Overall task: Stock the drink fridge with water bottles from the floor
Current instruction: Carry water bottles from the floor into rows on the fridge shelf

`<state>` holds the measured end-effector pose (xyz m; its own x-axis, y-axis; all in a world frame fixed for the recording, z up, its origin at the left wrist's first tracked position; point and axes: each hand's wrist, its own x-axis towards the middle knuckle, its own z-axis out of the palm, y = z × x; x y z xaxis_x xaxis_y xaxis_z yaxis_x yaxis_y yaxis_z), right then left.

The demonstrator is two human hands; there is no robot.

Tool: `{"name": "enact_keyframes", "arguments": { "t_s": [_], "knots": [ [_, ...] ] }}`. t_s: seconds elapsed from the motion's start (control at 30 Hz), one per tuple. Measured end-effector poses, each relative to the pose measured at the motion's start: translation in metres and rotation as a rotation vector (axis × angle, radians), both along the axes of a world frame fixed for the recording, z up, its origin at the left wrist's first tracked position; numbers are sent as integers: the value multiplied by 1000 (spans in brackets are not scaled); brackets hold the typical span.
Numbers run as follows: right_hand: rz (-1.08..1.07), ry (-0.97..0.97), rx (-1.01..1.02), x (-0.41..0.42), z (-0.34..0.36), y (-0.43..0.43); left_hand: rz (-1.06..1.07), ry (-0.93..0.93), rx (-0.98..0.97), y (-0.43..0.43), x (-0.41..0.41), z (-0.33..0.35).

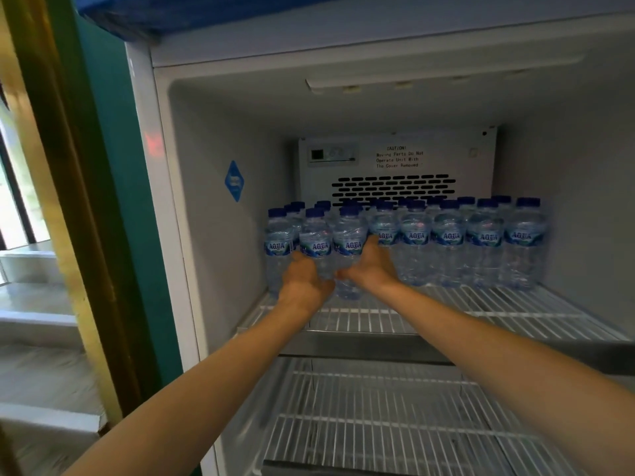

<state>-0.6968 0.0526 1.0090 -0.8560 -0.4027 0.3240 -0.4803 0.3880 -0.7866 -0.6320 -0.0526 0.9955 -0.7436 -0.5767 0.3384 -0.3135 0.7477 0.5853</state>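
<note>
1. Currently both hands are reaching into the open fridge [220, 166], at the left end of the top shelf [481, 314].
2. Task item: three front bottles [350, 235] stand upright on that shelf, forward of the main rows [484, 235], which fill the back from wall to wall.
3. Left hand [304, 281]: fingers curl round the lower body of the middle front bottle, and one fingertip shows between it and its left neighbour.
4. Right hand [372, 266]: fingers lie nearly straight along the right flank of the third bottle, pressing rather than gripping.
5. Judged step: seating and squaring this trio against the rows.
6. To do it well: push low on the bodies, not at the caps, since the wire shelf could catch a base and tip a bottle.
7. Slide all three back together until they touch the row behind, labels forward.
8. Keep the rear vent [391, 188] unblocked above cap height.
9. Lower shelf [395, 424] holds no bottles yet, so much stocking likely remains.
</note>
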Motion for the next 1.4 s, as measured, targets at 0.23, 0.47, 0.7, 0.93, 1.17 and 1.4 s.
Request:
{"name": "enact_keyframes", "arguments": {
  "t_s": [0.23, 0.47, 0.7, 0.93, 1.17, 1.4],
  "knots": [
    [-7, 1, 16, -1, -6, 2, 38, -38, -61, 4, 7, 1],
    [25, -3, -10, -4, -9, 7, 20, 14, -34, -2, -1, -3],
    [30, 23, -18, -3, -10, 7, 24, 36, 38, -1, 1, -3],
    [57, 19, -45, -2, -10, 9, 5, 14, 15, -1, 1, -1],
    [94, -20, -63, -6, -13, 10, 11, -10, 0, 2, 2, -1],
    [85, -9, -28, -1, -10, 7, 26, -21, 11, 2, 5, 0]
  ]
}}
